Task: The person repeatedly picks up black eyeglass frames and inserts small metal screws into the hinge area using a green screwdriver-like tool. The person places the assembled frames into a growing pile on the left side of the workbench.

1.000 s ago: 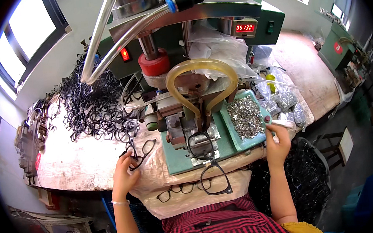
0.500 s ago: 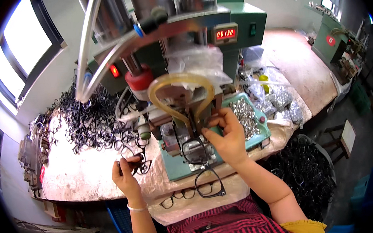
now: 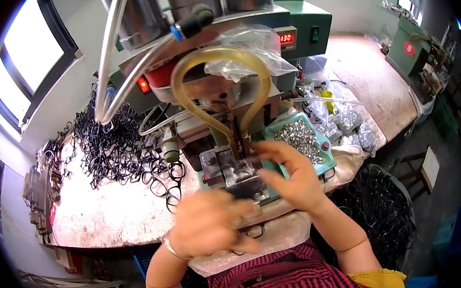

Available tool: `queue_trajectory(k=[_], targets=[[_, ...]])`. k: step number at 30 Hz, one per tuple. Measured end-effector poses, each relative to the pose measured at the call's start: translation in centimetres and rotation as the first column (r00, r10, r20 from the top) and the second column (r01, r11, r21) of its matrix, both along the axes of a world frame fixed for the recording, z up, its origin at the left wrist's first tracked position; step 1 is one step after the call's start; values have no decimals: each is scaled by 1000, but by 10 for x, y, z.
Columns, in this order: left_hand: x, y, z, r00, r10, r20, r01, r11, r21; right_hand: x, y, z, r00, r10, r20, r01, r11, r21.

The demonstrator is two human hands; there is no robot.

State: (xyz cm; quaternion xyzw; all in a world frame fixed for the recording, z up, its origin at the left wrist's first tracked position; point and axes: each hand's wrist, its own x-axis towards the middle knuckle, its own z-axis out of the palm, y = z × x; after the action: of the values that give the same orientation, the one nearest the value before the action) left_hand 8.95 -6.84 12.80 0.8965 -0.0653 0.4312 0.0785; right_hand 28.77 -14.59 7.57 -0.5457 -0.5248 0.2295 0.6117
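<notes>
My left hand (image 3: 210,224), smeared by motion, hangs over the near edge of the workbench in front of the press. Whatever its fingers may hold cannot be made out. My right hand (image 3: 293,179) is beside the metal fixture (image 3: 238,168) of the bench press, thumb and forefinger apart with nothing visible between them. Its fingertips are close to the lower ends of a yellowish hose loop (image 3: 218,52). Partly hidden by my left hand, a dark eyeglass frame (image 3: 256,231) lies on the cloth-like cover below the press.
A tangled heap of black eyeglass frames (image 3: 111,142) covers the bench on the left. A green tray (image 3: 327,163) of small metal parts stands right of the press, near plastic bags (image 3: 350,121). More dark frames (image 3: 374,214) fill a container at lower right. A stool (image 3: 427,169) stands beyond.
The press head and hose loop have risen. The eyeglass frame at the fixture is no longer visible there. My left hand has moved right and nearer; my right hand has opened and shifted slightly right.
</notes>
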Motion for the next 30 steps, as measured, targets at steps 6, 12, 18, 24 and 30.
queue_trajectory(k=[6,12,18,24,30], targets=[[24,-12,-22,990,13,-137,20,971,239,89,-6,-100,548,-431,717,582,812,43],[25,-19,-22,994,15,-107,5,983,182,81,16,-91,619,-451,643,491,861,132],[-1,-29,-30,982,139,-129,-123,985,119,74,56,-94,455,-281,845,563,826,-29],[-120,-38,-89,536,832,143,-739,545,-396,93,-20,-108,838,-545,-2,545,838,-21],[-100,57,-75,572,820,25,-763,542,-352,77,31,-105,806,-434,-402,472,882,-5]])
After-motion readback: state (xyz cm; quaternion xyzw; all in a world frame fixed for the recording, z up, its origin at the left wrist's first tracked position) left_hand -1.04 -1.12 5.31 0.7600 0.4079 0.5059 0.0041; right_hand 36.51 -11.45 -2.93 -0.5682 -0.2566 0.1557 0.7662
